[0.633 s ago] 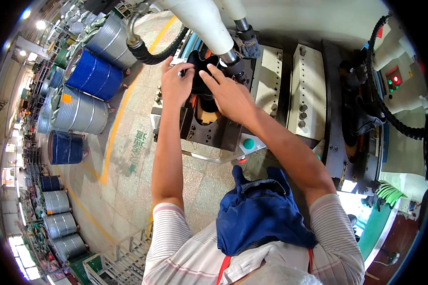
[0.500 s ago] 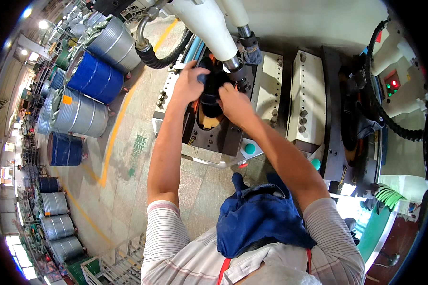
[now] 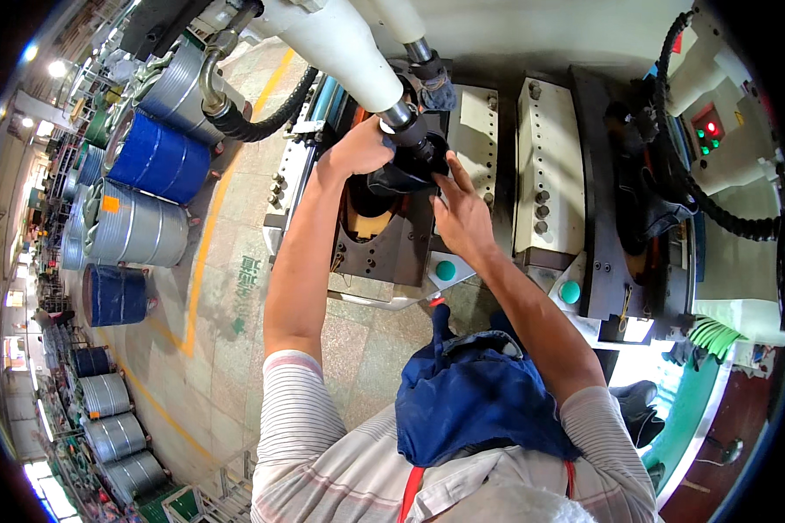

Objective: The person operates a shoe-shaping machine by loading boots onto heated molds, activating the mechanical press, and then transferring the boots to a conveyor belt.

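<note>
A black shoe or boot upper is tilted under the dark lower end of a press rod, above the machine's black plate. My left hand grips its left side, with the fingertips hidden behind the shoe and the rod. At its right edge, my right hand holds on with bent fingers, thumb lower down. A yellowish insert shows in the plate's opening below the shoe.
A second station with another black shoe stands at right, beside a white block. Green buttons sit on the front. A black hose hangs at upper left. Blue and silver drums line the floor at left.
The black shoe has been lifted and tilted up toward the press rod. My left hand has moved in closer behind the rod, and my right hand has shifted right to the shoe's edge.
</note>
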`<state>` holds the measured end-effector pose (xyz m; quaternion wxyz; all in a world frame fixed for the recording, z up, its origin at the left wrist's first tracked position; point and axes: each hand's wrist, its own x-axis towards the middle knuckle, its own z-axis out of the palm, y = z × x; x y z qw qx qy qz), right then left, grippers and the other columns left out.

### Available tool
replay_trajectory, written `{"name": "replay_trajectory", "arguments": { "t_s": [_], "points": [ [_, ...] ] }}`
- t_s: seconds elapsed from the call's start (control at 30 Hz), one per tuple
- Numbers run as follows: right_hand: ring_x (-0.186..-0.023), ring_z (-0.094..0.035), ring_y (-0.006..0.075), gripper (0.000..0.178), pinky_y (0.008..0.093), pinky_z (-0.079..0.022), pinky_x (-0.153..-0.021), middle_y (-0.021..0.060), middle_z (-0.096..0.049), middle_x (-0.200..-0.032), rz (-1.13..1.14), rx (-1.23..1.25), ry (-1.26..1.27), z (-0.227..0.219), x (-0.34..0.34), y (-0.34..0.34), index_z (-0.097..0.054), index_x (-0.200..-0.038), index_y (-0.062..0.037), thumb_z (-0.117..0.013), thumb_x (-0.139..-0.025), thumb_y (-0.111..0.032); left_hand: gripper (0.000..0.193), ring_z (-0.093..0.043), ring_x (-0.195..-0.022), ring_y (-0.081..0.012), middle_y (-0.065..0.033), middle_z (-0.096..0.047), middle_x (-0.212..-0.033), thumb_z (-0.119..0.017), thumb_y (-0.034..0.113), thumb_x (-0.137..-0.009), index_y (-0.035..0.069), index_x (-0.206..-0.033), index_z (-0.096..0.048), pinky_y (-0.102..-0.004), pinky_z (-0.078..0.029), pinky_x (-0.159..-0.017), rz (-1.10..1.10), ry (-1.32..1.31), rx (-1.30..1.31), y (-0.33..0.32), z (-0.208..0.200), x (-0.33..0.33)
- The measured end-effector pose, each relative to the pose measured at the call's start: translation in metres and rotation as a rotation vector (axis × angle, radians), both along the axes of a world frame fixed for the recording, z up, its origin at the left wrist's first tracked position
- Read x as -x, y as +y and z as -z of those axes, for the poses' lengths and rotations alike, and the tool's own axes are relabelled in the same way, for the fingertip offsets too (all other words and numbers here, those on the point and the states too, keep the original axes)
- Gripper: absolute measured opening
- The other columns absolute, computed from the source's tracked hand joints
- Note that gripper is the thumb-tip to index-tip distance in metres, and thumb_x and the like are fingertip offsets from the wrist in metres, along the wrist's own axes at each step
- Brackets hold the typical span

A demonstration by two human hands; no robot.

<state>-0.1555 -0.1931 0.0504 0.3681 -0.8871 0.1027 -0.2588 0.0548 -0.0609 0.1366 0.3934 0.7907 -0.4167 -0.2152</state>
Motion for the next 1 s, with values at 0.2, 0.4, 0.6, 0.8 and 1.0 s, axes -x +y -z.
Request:
{"name": "replay_trajectory", "arguments": {
  "t_s": [0.2, 0.4, 0.6, 0.8, 1.0],
  "points": [
    [-0.098, -0.072, 0.0435, 0.025, 0.0509, -0.058, -0.077, 0.0200, -0.074, -0.113, -0.265, 0.061, 0.406, -0.010, 0.064, 0.008, -0.065, -0.117, -0.0086, -0.069, -0.093, -0.014, 0.069, -0.059, -0.139, -0.0327, -0.0197, -0.066, -0.143, -0.058, -0.008, -0.080, 0.001, -0.148, -0.056, -0.0364, -0.041, -0.117, -0.052, -0.104, 0.065, 0.040, 0.003, -0.013],
    [-0.083, -0.069, 0.0438, 0.007, 0.0532, -0.054, -0.072, 0.0179, -0.069, -0.088, -0.408, 0.093, 0.505, 0.031, 0.077, 0.015, -0.063, -0.091, -0.0058, -0.070, -0.090, -0.009, 0.075, -0.063, -0.132, -0.0322, -0.0216, -0.060, -0.148, -0.069, -0.003, -0.082, 0.002, -0.151, -0.040, -0.0382, -0.047, -0.112, -0.271, -0.275, 0.202, 0.056, 0.012, 0.003],
    [-0.087, -0.069, 0.0411, 0.012, 0.0527, -0.053, -0.074, 0.0165, -0.069, -0.090, -0.549, 0.024, 0.372, -0.013, 0.112, 0.020, -0.066, -0.097, -0.0072, -0.072, -0.092, -0.016, 0.067, -0.071, -0.105, -0.0226, -0.0209, -0.065, -0.134, -0.076, -0.006, -0.082, 0.001, -0.139, -0.044, -0.0366, -0.057, -0.090, -0.758, -0.123, 0.443, 0.090, 0.031, -0.015],
    [-0.096, -0.071, 0.0383, 0.019, 0.0466, -0.057, -0.083, 0.0147, -0.072, -0.102, -0.618, -0.008, 0.348, -0.072, 0.160, 0.006, -0.072, -0.110, -0.0068, -0.073, -0.096, -0.019, 0.045, -0.070, -0.096, -0.0150, -0.0101, -0.071, -0.124, -0.082, 0.008, -0.091, 0.002, -0.131, -0.061, -0.0252, -0.054, -0.073, -0.900, 0.032, 0.638, 0.142, 0.013, -0.017],
    [-0.095, -0.070, 0.0390, 0.017, 0.0470, -0.057, -0.083, 0.0178, -0.070, -0.100, -0.378, -0.168, 0.227, -0.091, 0.248, -0.050, -0.069, -0.103, 0.0008, -0.072, -0.095, -0.014, 0.028, -0.064, -0.099, -0.0131, -0.0054, -0.070, -0.123, -0.069, 0.011, -0.102, 0.003, -0.128, -0.067, -0.0287, -0.050, -0.081, -0.766, -0.236, 0.525, 0.109, -0.045, 0.162]
  ]
}}
